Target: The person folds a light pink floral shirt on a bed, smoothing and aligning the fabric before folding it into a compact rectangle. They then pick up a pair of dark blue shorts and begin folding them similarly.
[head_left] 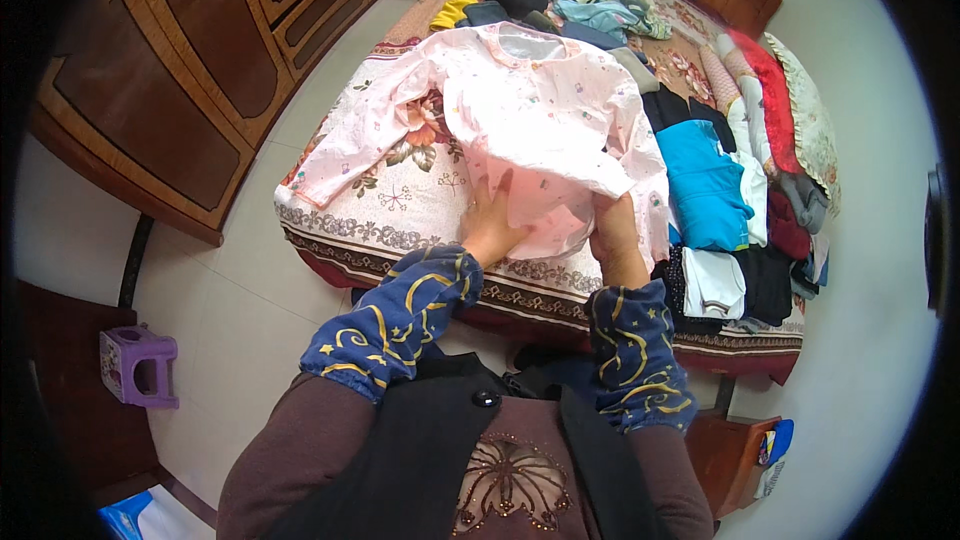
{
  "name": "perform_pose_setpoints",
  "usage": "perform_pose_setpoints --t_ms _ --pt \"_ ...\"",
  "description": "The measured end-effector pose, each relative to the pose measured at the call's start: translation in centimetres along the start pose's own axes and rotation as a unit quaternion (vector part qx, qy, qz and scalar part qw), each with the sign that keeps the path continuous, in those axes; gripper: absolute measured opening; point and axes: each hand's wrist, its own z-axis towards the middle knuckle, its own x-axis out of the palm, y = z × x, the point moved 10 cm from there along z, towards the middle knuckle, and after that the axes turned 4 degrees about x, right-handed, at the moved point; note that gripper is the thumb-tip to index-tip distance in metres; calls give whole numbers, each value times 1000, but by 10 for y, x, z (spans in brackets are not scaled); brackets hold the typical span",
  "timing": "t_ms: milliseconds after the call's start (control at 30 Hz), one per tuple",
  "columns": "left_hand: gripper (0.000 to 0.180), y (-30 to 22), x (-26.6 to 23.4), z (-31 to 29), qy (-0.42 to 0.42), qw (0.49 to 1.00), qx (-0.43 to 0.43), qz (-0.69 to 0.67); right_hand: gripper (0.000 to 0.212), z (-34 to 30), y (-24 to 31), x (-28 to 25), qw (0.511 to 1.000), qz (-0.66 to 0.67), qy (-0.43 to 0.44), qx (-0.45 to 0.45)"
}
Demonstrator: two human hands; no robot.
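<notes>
A pale pink long-sleeved shirt (545, 105) with small printed figures lies spread on the bed, its collar away from me. One sleeve stretches out to the left; the other comes down along the right side. The lower front is raised and shows the deeper pink inside. My left hand (488, 223) rests at the left of the hem with its fingers spread. At the right of the hem is my right hand (617, 235), its fingers hidden by the cloth. Blue patterned sleeve covers are on both my forearms.
Folded clothes lie right of the shirt, among them a bright blue garment (703, 185) and a white one (712, 283). More clothes and a yellow cloth (453, 12) lie farther back. Wooden cabinets (150, 90) and a purple stool (140, 365) stand left of the bed (370, 225).
</notes>
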Motion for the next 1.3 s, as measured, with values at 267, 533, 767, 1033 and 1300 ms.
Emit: perform_pose_setpoints --t_ms 267,533,767,1033,1300 --pt "20 95 -67 10 -233 866 -126 -424 39 -43 49 12 795 -510 29 -327" --pt "24 209 -115 -33 -299 543 -121 -775 22 -99 -12 -114 697 -627 -198 -285" --pt "40 242 -82 -64 -292 617 -170 -710 37 -87 -94 -159 782 -544 -250 -176" --pt "42 246 -18 -75 -117 689 -286 -656 32 -50 -167 -160 863 -477 -158 -41" --pt "16 185 -137 -24 -167 724 -244 -623 22 -16 60 -140 924 -76 -288 -239"
